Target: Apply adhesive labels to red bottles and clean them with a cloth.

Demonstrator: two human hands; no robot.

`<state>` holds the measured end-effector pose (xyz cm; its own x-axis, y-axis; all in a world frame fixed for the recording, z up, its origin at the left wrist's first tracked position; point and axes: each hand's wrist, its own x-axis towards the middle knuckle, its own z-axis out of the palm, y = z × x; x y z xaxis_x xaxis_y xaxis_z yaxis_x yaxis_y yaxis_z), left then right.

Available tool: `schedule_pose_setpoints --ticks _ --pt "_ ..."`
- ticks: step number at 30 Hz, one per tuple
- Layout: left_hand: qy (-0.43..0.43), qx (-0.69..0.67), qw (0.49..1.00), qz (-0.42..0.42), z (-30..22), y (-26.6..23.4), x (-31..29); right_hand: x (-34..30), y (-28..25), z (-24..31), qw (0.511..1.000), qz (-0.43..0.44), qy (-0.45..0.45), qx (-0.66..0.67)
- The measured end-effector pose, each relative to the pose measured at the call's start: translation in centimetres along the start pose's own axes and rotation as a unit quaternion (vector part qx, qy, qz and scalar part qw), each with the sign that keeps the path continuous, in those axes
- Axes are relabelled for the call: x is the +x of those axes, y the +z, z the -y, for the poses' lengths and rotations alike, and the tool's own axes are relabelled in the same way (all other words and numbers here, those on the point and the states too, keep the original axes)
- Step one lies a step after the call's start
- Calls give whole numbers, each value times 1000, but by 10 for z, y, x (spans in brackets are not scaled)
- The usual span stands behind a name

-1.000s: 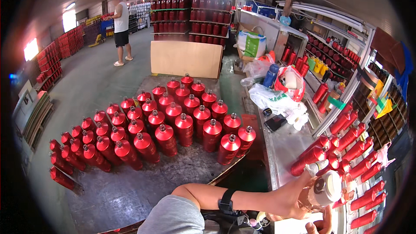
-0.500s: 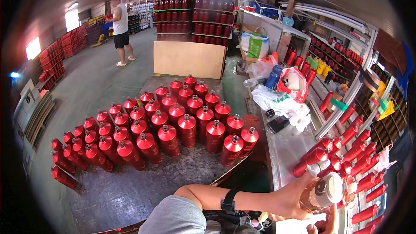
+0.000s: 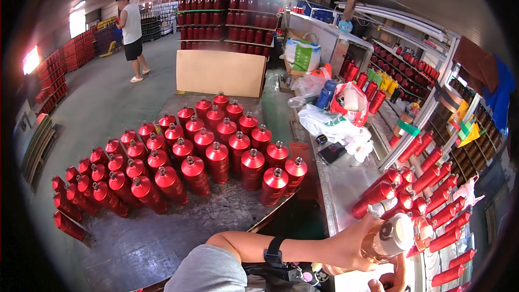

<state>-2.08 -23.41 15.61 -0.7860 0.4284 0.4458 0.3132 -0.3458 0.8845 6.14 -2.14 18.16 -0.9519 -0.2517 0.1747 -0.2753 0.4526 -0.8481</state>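
My left hand (image 3: 348,246), on a forearm with a black wrist band, is closed around a clear, brownish bottle with a white top (image 3: 393,236). The bottle is tilted toward the right. Just below it, my right hand (image 3: 390,281) shows only in part at the lower edge, fingers curled; what they hold, if anything, is hidden. Beyond the bottle, several shiny red bottles (image 3: 373,199) sit tilted in slanting rows. A small white object (image 3: 383,207) lies among them beside my left hand.
Many red bottles (image 3: 217,159) stand upright on a dark table (image 3: 157,243) to the left. A metal bench (image 3: 346,184) carries plastic bags (image 3: 324,124), a blue flask (image 3: 326,94) and a black item (image 3: 332,153). A person (image 3: 131,35) stands at the far left.
The whole view has shifted a little, so things sit further left in it. My left hand keeps its grip on the bottle. The distant person's legs and body have turned slightly.
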Motion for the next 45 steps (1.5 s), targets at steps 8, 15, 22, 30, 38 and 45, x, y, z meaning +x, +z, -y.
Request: schedule_pose_setpoints --ticks 8,15,22,30,38,45 --pt "17 -40 999 11 20 0 2 -1 1 7 1000 0 14 -5" --pt "-12 -42 999 -2 10 1 6 -3 -2 -8 1000 -16 24 13" --pt "13 16 1000 0 22 -1 4 4 1 -16 999 -33 5 27" --pt "48 -37 998 9 25 3 7 -5 -15 -15 996 23 88 7" --pt "11 -25 999 31 20 -1 17 0 -19 32 995 26 92 -26" --pt "-1 -26 1000 15 9 5 19 -15 -18 6 999 -44 0 -9"
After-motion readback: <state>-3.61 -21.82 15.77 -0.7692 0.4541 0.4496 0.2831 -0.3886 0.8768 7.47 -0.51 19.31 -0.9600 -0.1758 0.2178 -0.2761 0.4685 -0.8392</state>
